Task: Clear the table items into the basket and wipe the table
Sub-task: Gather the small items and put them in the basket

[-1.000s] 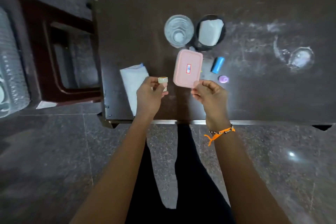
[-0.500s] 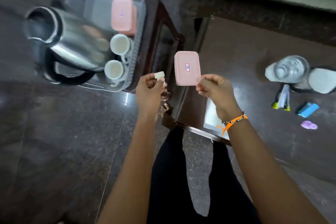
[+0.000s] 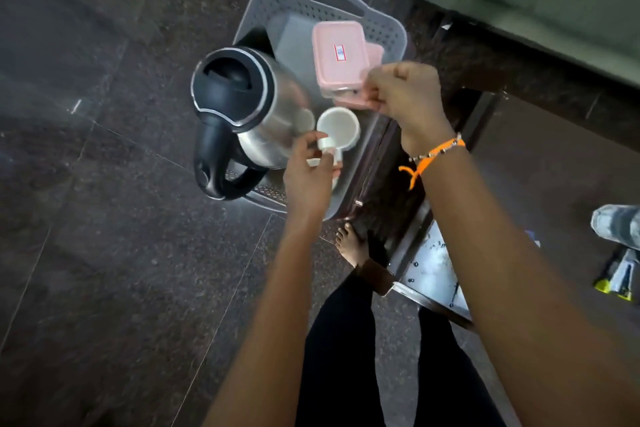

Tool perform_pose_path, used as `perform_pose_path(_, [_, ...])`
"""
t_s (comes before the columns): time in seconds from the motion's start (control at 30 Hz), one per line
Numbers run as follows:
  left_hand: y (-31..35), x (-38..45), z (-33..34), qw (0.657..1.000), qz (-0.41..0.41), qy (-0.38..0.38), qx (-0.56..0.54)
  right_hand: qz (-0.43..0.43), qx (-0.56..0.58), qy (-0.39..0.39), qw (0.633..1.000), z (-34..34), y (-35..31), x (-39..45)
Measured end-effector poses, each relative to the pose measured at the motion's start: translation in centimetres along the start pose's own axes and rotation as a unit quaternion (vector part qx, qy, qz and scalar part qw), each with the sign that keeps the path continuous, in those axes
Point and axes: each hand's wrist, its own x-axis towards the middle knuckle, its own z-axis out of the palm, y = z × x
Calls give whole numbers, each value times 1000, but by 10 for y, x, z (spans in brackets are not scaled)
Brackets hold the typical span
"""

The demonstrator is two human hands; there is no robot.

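While both hands hover over the basket (image 3: 388, 28), left hand (image 3: 308, 173) pinches a small white cap (image 3: 326, 143), right hand (image 3: 405, 97) pinches a pink box (image 3: 341, 57). Kettle (image 3: 252, 107), cup (image 3: 337, 126) already in. Glass (image 3: 618, 225) remains on table (image 3: 554, 156); wiping pending.

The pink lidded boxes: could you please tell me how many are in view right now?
2. One pink box lies in the grey basket; a second pink box, pinched by the right hand, sits partly beneath it. More may be hidden.
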Motion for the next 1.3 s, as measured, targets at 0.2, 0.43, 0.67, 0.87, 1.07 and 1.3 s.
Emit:
perform_pose_path(0.2, [2,13,3,999,-15,-19,24,-4,-188,58,980,59,-13,64])
perform_pose_path(0.43, [7,19,10,995,-58,-62,-54,-38,-402,1,915,68,-14,71])
perform_pose_path(0.67, [25,25,33,961,-115,-64,-245,-86,-448,-150,877,14,-14,22])
perform_pose_path(0.87, [43,37,41,961,-85,-59,-255,-76,-287,-115,948,-5,-16,37])
perform_pose_path(1.07, [45,46,42,972,184,-55,138,-157,-241,72,955,-9,-26,87])
perform_pose_path(1.3, [35,68,53,863,224,-165,423,-180,-316,90,927,-5,-11,109])
